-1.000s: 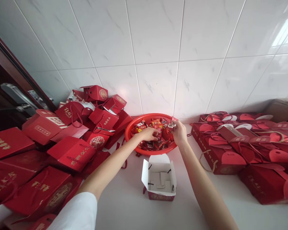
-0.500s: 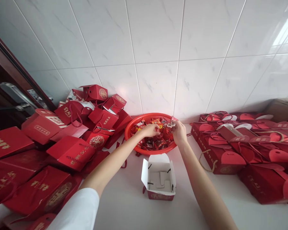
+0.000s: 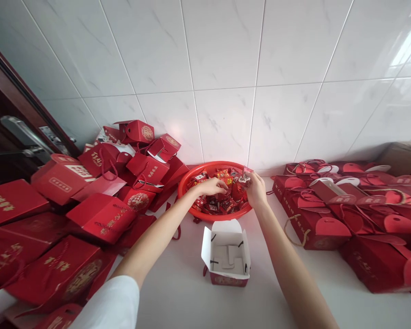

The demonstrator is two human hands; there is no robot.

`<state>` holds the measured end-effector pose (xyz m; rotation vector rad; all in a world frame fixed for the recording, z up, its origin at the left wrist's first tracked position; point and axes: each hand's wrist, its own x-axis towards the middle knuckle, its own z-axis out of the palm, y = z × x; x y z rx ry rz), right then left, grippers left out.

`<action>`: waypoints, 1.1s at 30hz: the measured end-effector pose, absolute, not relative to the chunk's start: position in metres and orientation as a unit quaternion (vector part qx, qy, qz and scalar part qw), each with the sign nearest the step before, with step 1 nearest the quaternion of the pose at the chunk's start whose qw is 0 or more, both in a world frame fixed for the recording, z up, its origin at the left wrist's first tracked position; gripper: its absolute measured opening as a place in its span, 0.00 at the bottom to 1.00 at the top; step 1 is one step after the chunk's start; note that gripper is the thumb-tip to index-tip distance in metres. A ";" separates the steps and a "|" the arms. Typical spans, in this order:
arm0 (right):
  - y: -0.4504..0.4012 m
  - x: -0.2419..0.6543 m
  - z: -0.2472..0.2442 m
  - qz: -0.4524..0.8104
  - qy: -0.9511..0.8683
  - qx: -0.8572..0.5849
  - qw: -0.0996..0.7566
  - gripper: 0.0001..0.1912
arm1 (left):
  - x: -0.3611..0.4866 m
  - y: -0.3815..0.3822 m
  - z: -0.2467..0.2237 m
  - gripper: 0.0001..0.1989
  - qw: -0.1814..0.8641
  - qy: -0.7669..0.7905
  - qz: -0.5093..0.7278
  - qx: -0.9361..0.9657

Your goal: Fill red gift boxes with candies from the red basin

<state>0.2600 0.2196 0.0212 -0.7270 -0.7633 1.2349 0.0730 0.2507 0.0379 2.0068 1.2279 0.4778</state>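
Observation:
In the head view, my left hand [image 3: 213,186] hovers over a red plastic basket [image 3: 187,185] of wrapped candies [image 3: 226,204]. Its fingers are loosely curved and apart, and nothing shows in them. At the basket's right side my right hand [image 3: 256,189] pinches a candy packet [image 3: 244,178] with a white label bearing dark characters. Part of that packet is hidden behind the fingers. In front of the basket stands an open box [image 3: 229,278], red outside and white inside, flaps raised. No candy is visible in it.
Red gift boxes [image 3: 104,217] lie heaped on the left, beside a dark door with a metal handle [image 3: 25,132]. Rows of closed red boxes [image 3: 315,228] with cord handles line the right. A tiled wall [image 3: 222,123] rises behind, and a brown carton [image 3: 406,157] sits at far right.
My left hand has shifted slightly left, and its fingers have loosened from a tighter curl. My right hand stays in place with the packet. The open box has not moved.

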 end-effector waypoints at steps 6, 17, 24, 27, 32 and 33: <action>0.213 0.255 0.022 0.562 -0.394 -0.349 0.638 0.10 | 0.079 0.239 0.050 0.16 0.329 0.457 0.353 0.747; 0.206 0.261 0.026 0.568 -0.481 -0.310 0.591 0.19 | 0.107 0.220 0.052 0.19 0.232 0.425 0.440 0.756; 0.209 0.260 0.024 0.549 -0.476 -0.326 0.605 0.23 | 0.098 0.223 0.055 0.19 0.314 0.366 0.407 0.776; 0.208 0.259 0.024 0.543 -0.486 -0.333 0.599 0.22 | 0.093 0.226 0.054 0.17 0.315 0.369 0.396 0.780; 0.209 0.258 0.021 0.523 -0.481 -0.370 0.599 0.19 | 0.084 0.235 0.051 0.19 0.251 0.439 0.380 0.775; 0.210 0.258 0.020 0.518 -0.479 -0.374 0.602 0.18 | 0.080 0.238 0.051 0.20 0.234 0.459 0.375 0.771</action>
